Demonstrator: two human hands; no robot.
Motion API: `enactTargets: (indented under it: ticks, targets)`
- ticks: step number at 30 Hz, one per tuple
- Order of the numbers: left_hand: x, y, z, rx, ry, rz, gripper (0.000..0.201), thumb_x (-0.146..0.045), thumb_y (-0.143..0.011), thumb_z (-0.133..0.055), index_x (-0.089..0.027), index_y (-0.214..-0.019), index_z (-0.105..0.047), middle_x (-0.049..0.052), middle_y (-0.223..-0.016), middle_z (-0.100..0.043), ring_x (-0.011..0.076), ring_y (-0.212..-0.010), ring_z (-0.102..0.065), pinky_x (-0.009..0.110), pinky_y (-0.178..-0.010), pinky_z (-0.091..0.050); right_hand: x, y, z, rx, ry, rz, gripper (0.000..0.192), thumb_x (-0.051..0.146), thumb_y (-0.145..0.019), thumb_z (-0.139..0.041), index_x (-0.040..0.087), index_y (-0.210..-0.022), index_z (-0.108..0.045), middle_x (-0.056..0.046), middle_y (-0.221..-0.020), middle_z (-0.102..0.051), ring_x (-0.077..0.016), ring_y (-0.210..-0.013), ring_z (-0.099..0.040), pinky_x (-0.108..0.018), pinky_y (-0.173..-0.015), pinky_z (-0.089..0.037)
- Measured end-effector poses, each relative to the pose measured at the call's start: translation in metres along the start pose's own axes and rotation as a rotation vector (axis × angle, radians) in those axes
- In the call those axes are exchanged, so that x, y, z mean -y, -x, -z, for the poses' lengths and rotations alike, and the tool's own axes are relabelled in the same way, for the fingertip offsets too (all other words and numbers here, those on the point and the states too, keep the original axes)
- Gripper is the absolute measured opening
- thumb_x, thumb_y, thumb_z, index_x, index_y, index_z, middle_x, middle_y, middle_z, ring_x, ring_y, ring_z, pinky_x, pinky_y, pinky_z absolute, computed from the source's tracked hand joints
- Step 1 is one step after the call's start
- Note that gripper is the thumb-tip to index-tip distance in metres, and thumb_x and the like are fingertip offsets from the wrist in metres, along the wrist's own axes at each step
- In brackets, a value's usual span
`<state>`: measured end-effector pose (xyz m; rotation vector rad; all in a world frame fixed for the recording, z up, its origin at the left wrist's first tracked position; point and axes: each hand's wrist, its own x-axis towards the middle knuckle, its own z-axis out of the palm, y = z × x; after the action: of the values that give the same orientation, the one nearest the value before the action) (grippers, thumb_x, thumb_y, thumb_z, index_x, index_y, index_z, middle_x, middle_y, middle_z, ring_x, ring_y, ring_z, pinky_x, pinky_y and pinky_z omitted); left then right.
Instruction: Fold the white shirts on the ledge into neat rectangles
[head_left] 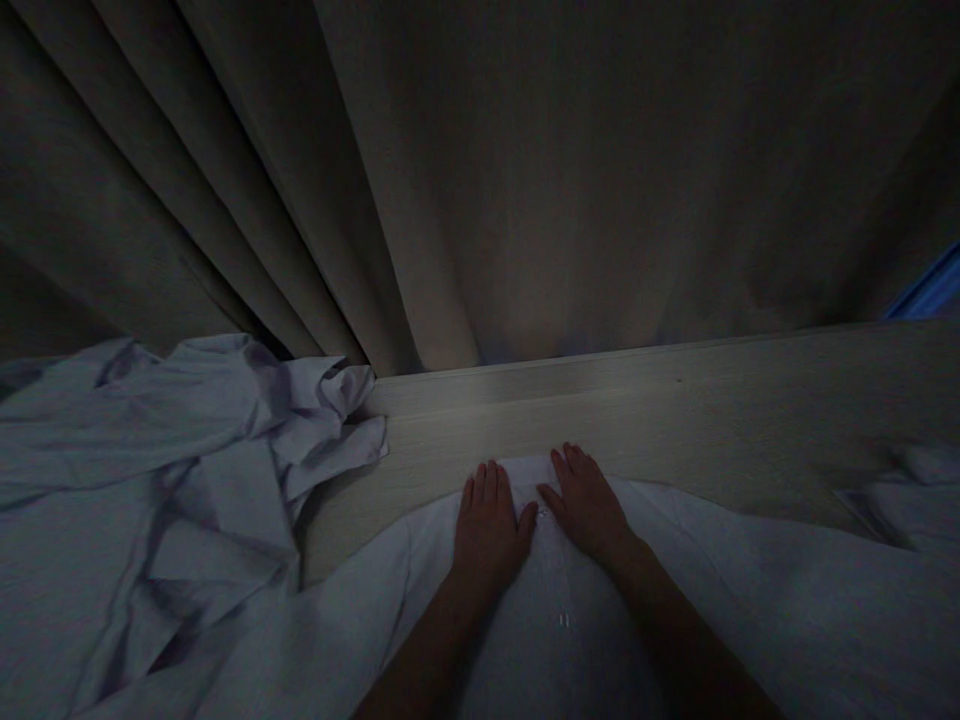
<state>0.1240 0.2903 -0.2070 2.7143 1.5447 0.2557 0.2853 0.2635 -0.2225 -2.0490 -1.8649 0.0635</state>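
Observation:
A pale shirt (pixel 555 600) lies spread on a light wooden surface (pixel 645 420), its collar end toward the curtain. My left hand (pixel 487 520) rests flat on the left side of the collar, fingers stretched forward. On the right side of the collar lies my right hand (pixel 589 505), palm down with its fingers out and thumb apart. Both thumbs point inward, close to the shirt's front opening. The lower part of the shirt is partly hidden by my forearms.
Heaped at the left is a crumpled pile of pale cloth (pixel 202 450). A blurred bit of pale cloth (pixel 915 495) lies at the right. Behind the surface hangs a brown curtain (pixel 585 180). Something blue (pixel 934 290) shows at the right edge.

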Motion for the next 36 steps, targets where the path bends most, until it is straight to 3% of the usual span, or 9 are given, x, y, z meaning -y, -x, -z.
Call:
enactTargets:
  ticks: [3,10,18,26,32,36]
  targets:
    - [-0.004,-0.002,-0.004,-0.032,-0.015,0.032,0.069,-0.05,-0.089,-0.025,0.001,-0.135,-0.034,0.022,-0.145,-0.034,0.0318,-0.137,-0.026,0.047,-0.113,-0.025,0.0,0.0,-0.002,-0.027,-0.004,-0.009,0.062,0.047,-0.091,-0.036,0.004,-0.136,-0.038,-0.023,-0.144,-0.033,-0.0308,-0.136,-0.025,-0.047,-0.111,-0.023]
    - [-0.008,-0.005,-0.006,-0.05,-0.023,0.08,0.071,-0.052,-0.088,-0.027,0.0,-0.135,-0.035,0.022,-0.145,-0.035,0.0324,-0.136,-0.028,0.048,-0.113,-0.025,-0.011,0.004,0.009,0.069,-0.132,0.042,0.083,0.064,-0.081,-0.045,0.008,-0.139,-0.032,-0.02,-0.148,-0.026,-0.0281,-0.138,-0.019,-0.045,-0.113,-0.022]
    - [-0.007,-0.002,-0.004,-0.059,0.005,0.067,0.069,-0.05,-0.09,-0.023,0.0,-0.135,-0.034,0.022,-0.145,-0.034,0.0317,-0.137,-0.026,0.049,-0.113,-0.022,-0.008,0.003,0.005,0.025,-0.109,0.003,0.07,0.05,-0.082,-0.051,0.009,-0.137,-0.037,-0.019,-0.146,-0.032,-0.028,-0.136,-0.024,-0.045,-0.113,-0.022]
    - [-0.006,-0.001,-0.008,-0.095,0.03,0.059,0.071,-0.054,-0.088,-0.025,-0.001,-0.135,-0.034,0.021,-0.146,-0.034,0.0311,-0.138,-0.026,0.049,-0.114,-0.021,-0.001,0.001,0.0,-0.037,-0.083,-0.071,0.069,0.048,-0.081,-0.052,0.007,-0.136,-0.038,-0.02,-0.143,-0.035,-0.0294,-0.134,-0.028,-0.045,-0.111,-0.024]
    - [-0.009,-0.002,-0.005,-0.049,0.037,0.101,0.07,-0.05,-0.087,-0.03,-0.001,-0.136,-0.034,0.021,-0.146,-0.033,0.0311,-0.138,-0.024,0.048,-0.114,-0.02,-0.013,0.0,0.005,0.038,-0.236,-0.028,0.058,0.042,-0.086,-0.044,0.012,-0.136,-0.038,-0.015,-0.145,-0.034,-0.0242,-0.135,-0.027,-0.042,-0.112,-0.024]
    - [-0.01,-0.003,-0.004,-0.051,0.042,0.122,0.069,-0.05,-0.087,-0.03,-0.001,-0.136,-0.034,0.021,-0.146,-0.034,0.0312,-0.138,-0.025,0.049,-0.114,-0.019,-0.016,0.0,0.005,0.029,-0.232,-0.02,0.06,0.039,-0.082,-0.049,0.012,-0.135,-0.039,-0.016,-0.146,-0.033,-0.0241,-0.136,-0.027,-0.042,-0.112,-0.025]
